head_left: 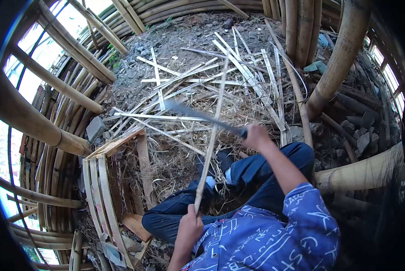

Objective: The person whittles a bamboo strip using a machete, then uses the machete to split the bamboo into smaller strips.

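1. Crate [102, 194], one, three slats showing; its right edge borders the left knee.
2. Left hand [191, 226] grips the lower end of one bamboo strip [216, 117]: long, pale, narrow, raised over littered ground [166, 158].
3. Knife [211, 119], one, blurred, crosses strip; contact unclear. Right hand [256, 137] grips handle; open space separates it from thick pole [340, 58].

Over by the wooden crate [104, 194] lies a grey stone [95, 129]. Across the yard, near a thick bamboo post [343, 56], there's something green [316, 67], perhaps plastic; poles [67, 86] crowd the left side.
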